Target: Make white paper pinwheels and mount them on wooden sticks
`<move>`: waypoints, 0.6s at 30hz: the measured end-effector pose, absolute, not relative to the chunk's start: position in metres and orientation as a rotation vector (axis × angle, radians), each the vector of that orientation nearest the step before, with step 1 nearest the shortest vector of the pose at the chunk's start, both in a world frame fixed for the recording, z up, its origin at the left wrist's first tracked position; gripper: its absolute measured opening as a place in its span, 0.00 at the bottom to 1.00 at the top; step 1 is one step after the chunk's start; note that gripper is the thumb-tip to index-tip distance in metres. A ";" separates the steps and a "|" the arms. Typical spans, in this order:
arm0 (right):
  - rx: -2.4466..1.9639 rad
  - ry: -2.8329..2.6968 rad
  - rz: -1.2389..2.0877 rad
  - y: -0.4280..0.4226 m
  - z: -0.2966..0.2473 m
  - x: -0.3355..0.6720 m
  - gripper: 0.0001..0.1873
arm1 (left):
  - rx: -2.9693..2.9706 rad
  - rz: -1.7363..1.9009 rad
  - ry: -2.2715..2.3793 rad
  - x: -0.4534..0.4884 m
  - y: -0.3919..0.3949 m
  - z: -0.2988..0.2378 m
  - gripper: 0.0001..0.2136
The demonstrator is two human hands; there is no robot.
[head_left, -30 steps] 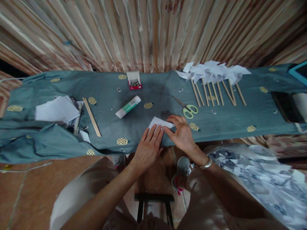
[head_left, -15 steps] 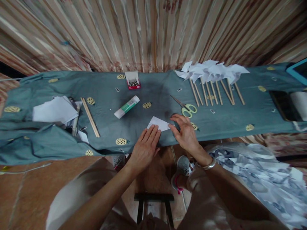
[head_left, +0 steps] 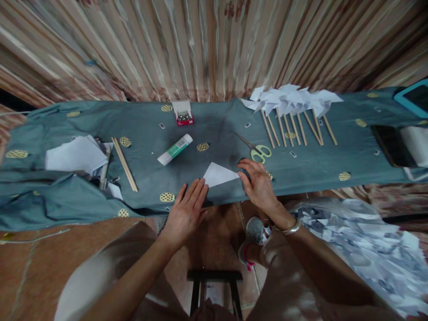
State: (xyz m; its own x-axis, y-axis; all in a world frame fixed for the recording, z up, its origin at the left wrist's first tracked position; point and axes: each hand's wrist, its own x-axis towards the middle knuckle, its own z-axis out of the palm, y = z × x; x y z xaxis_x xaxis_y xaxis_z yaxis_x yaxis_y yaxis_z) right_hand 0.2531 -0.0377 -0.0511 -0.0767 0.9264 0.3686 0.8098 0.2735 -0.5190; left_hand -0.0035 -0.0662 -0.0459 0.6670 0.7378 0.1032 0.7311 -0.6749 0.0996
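Note:
A white paper folded into a triangle (head_left: 218,174) lies near the front edge of a bench covered with grey-green cloth (head_left: 307,165). My left hand (head_left: 185,211) lies flat with fingers stretched out, its fingertips at the paper's left corner. My right hand (head_left: 258,185) rests on the cloth with its fingertips pressing the paper's right tip, fingers curved and apart. Green-handled scissors (head_left: 257,150) lie just beyond my right hand.
A glue stick (head_left: 174,149), a red box of pins (head_left: 182,115), loose wooden sticks (head_left: 124,163) and a heap of white paper (head_left: 76,155) lie to the left. Several paper pinwheels on sticks (head_left: 291,109) lie at the back right. Paper scraps (head_left: 364,249) cover the floor at right.
My left hand has slid back and left off the paper, so the whole triangle now shows. My right hand has shifted slightly right to the paper's tip.

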 end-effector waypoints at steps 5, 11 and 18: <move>-1.553 -1.904 0.211 -0.037 -0.052 0.253 0.15 | 2.842 0.198 1.307 -0.021 -0.072 -0.046 0.25; -1.573 -1.901 0.226 -0.036 -0.051 0.253 0.17 | 2.842 0.203 1.328 -0.029 -0.076 -0.045 0.24; -1.532 -1.899 0.313 -0.038 -0.047 0.246 0.17 | 2.759 0.243 1.321 -0.027 -0.077 -0.041 0.26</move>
